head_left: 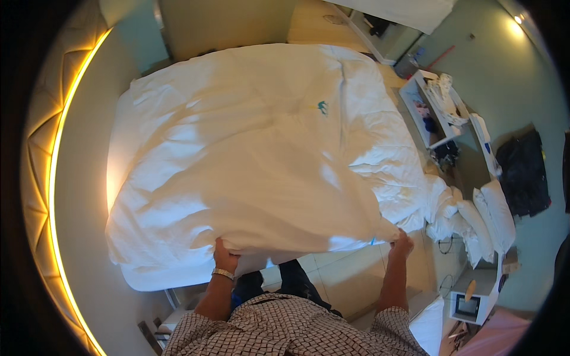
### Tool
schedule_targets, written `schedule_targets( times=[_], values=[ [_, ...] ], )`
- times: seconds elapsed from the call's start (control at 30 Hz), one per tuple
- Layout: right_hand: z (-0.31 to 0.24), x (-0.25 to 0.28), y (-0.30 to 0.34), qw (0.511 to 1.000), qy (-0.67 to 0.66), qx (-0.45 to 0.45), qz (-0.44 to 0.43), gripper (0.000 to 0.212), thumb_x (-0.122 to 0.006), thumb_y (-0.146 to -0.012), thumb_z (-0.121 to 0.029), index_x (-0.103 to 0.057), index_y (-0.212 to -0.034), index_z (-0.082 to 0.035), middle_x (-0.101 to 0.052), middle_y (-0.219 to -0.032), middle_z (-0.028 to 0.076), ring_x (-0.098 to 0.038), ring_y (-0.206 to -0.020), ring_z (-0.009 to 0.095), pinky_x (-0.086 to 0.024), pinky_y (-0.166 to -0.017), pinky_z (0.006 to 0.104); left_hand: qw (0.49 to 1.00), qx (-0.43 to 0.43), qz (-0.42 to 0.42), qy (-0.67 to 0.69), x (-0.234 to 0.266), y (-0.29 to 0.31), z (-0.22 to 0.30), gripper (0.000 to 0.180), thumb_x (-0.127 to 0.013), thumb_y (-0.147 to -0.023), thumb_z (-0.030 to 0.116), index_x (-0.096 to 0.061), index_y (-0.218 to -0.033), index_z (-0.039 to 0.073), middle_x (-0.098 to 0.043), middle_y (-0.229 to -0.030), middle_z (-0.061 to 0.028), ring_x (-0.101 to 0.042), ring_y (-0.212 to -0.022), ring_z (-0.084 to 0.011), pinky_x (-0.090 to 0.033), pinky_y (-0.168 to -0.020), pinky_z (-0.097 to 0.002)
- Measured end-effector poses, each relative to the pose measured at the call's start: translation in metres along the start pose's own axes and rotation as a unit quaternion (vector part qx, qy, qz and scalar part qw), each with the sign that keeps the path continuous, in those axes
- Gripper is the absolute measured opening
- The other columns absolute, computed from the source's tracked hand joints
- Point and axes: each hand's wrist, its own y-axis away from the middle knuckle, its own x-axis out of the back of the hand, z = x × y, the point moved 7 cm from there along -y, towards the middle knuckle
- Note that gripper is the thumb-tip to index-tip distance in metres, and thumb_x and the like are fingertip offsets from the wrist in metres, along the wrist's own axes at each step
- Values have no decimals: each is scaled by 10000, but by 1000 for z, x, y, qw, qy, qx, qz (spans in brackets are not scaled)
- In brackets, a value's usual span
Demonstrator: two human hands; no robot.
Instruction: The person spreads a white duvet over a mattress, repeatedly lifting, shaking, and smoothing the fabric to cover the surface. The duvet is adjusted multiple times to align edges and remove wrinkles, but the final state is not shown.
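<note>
A white duvet cover (267, 166) with a small teal emblem lies spread over the bed, wrinkled toward the left. My left hand (225, 256) is closed on its near edge, around the middle of the bed's near side. Farther right, my right hand (402, 243) grips the near right corner, holding it up off the bed and drawing the edge fairly straight between both hands. Beyond the cover's right edge a puffy white duvet (386, 154) shows, creased and reaching to the foot of the bed. The fingertips of both hands are partly hidden by the fabric.
White pillows (490, 219) and bunched bedding (442, 207) are heaped at the right. Behind them stands a white shelf unit (430, 113) with linens on top. A small white cabinet (475, 296) is at lower right. A lit padded headboard (53, 160) lines the left wall. Tiled floor (344, 276) shows near my legs.
</note>
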Motion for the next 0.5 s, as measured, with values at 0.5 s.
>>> schedule_targets(
  times=[0.5],
  values=[
    [179,-29,44,897,435,36,-72,418,-782,-819,-334,-620,-1040,-18,-671,-1092,203,-633,-1044,376,-507,-906,471,996,-79,8,-51,-60,68,83,451,-402,-1084,349,-497,-1392,33,-563,-1416,-161,-559,-1285,-319,-476,-1074,-513]
  ],
)
